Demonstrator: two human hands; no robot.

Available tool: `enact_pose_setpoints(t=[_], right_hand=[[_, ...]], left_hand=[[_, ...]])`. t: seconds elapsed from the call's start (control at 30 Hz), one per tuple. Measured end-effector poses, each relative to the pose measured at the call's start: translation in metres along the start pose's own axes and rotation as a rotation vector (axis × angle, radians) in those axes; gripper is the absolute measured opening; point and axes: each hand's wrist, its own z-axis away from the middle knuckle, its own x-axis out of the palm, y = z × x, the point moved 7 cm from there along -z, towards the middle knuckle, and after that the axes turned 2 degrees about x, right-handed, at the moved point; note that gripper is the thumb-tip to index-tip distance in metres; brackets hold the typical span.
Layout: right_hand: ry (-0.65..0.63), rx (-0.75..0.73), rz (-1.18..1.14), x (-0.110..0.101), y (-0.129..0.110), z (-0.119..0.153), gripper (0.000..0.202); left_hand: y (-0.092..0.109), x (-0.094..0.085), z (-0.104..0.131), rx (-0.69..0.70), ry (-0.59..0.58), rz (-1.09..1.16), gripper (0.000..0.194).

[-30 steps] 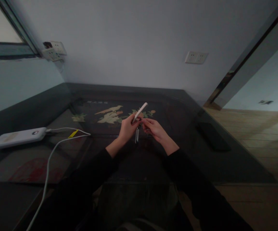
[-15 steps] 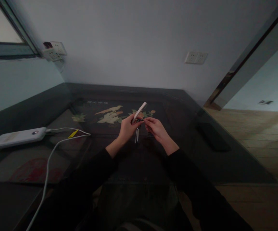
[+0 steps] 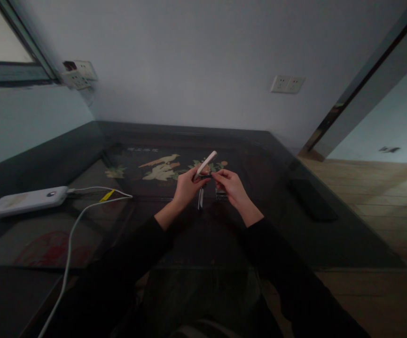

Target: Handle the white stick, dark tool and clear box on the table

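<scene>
My left hand [image 3: 186,188] is closed around a slim white stapler-like tool [image 3: 207,163], its pale arm slanting up to the right above the thumb. A thin dark part [image 3: 206,177] of it reaches across toward my right hand [image 3: 230,184]. The right thumb and forefinger are pinched together at that part's end; any small piece between them is hidden. Below the left hand, two narrow silvery strips [image 3: 200,198] point toward me; whether they belong to the tool I cannot tell. A small silvery block [image 3: 221,194], perhaps staples, lies partly hidden beneath the right hand.
A white power bank [image 3: 27,202] lies on the left of the dark table [image 3: 196,239], with a white cable [image 3: 70,244] and yellow tag [image 3: 107,195]. On the right is a flat black phone-like object [image 3: 312,201]. The wall with sockets [image 3: 288,84] stands behind.
The white arm has shifted slightly to the right. My right fingers have risen a little, showing more of the silvery block below them. The left hand is almost still.
</scene>
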Motion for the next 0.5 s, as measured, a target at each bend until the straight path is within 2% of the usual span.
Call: enact_pose_setpoints(t=[0.27,0.5], right_hand=[[-0.103,0.046,-0.180,0.009,0.005,0.001,0.044],[-0.236,0.220,-0.247,0.023,0.018,0.006,0.055]], left_hand=[[0.002,-0.001,0.001,0.006,0.008,0.022,0.017],[0.005,-0.001,0.001,0.036,0.017,0.053,0.015]])
